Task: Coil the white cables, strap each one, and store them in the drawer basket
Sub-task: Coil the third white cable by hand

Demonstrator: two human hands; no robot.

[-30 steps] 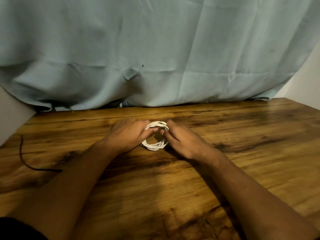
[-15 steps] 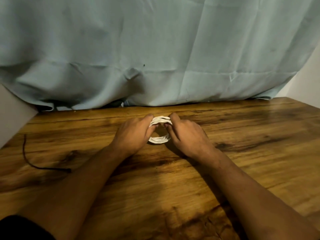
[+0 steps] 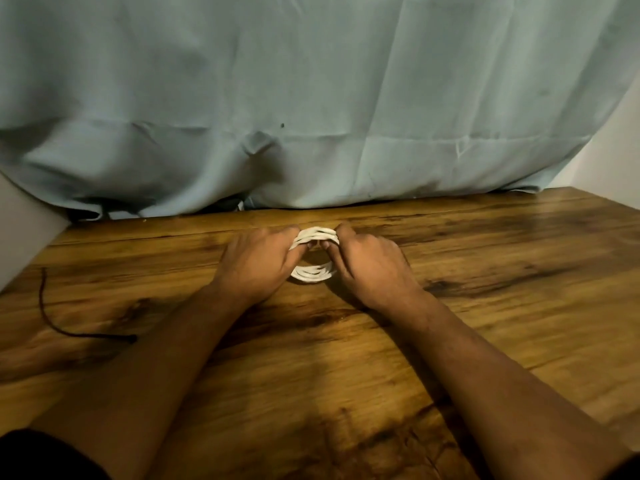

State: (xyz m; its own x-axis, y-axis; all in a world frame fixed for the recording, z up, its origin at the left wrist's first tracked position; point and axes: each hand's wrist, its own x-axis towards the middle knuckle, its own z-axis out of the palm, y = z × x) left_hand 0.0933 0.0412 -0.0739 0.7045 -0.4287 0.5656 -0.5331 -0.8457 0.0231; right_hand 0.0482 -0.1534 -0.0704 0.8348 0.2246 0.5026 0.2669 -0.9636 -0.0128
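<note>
Both forearms are reaching forward over the wooden table [image 3: 485, 323], with a dark cord [image 3: 52, 320] lying off to the left. The left hand [image 3: 256, 265] and right hand [image 3: 367, 265] are gripping opposite sides of the white cable coil [image 3: 313, 273], fingers curled round its strands. The coil is resting on the table, tilted, its opening facing the person. Beyond it, a pale curtain [image 3: 311, 98] is hanging.

A dark cord [image 3: 65, 327] lies left; curtain [image 3: 311, 116] walls the tabletop's [image 3: 485, 306] far edge.

Wooden table [image 3: 485, 306], white cable coil [image 3: 313, 276] mid-back, dark cord [image 3: 100, 336] near left edge.
</note>
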